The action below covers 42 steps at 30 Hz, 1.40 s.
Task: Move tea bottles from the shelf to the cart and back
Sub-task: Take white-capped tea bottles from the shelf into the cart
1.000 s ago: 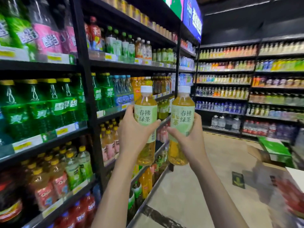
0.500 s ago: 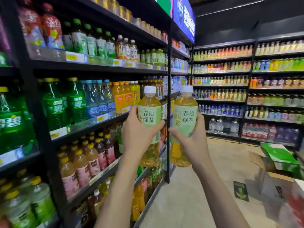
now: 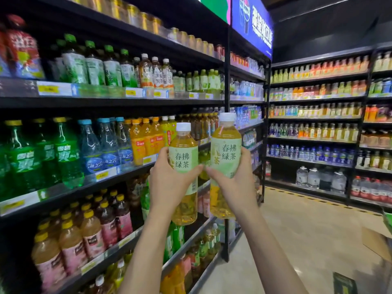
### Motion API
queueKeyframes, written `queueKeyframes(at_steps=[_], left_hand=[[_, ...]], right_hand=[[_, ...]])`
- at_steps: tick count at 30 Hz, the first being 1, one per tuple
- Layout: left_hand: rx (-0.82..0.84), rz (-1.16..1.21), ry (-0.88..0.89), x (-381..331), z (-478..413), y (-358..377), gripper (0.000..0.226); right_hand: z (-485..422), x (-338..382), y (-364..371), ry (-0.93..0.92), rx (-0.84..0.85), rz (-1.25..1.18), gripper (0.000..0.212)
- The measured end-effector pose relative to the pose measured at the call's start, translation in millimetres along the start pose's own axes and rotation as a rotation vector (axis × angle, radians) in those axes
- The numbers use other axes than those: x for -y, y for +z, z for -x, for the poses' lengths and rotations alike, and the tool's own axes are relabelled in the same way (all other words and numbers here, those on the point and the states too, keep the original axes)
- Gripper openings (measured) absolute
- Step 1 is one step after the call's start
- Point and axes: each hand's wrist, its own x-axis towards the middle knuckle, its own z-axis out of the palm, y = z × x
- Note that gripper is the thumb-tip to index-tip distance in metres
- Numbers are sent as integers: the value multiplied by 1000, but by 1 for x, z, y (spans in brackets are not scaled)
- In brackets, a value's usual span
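Two green tea bottles with white caps, pale green labels and yellow liquid are held upright side by side in front of me. My left hand (image 3: pixel 169 183) grips the left tea bottle (image 3: pixel 184 153) around its middle. My right hand (image 3: pixel 235 185) grips the right tea bottle (image 3: pixel 228 149), which sits slightly higher. Both are raised in front of the black shelf (image 3: pixel 118 102) on my left, level with its middle tier. No cart is in view.
The left shelf is packed with green soda bottles (image 3: pixel 65 153), blue water bottles (image 3: pixel 106 145) and orange drinks (image 3: pixel 146 141). More drink shelves (image 3: pixel 318 119) line the far wall. A cardboard box (image 3: pixel 375 242) sits at the right edge on the tiled floor (image 3: pixel 307 240).
I have moved forward along the aisle; the shelf items have slid left and closer. Both hands still hold the bottles upright, now a little nearer the shelf.
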Motion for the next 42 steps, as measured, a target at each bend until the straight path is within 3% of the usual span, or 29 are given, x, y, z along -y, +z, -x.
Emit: queueKeyframes(at_steps=[12,18,42], left_hand=[[-88,-2,-36,28,-70,69,54],[-142,2,-26,50,-124,108,69],[-221,-35,65,113,-318,283,53]], right_hand=[[-91,-72,-8,14,102,-27,73],[-152,-112,4,5,138,2,74],[-380,-273,31,-41,200,-117,73]])
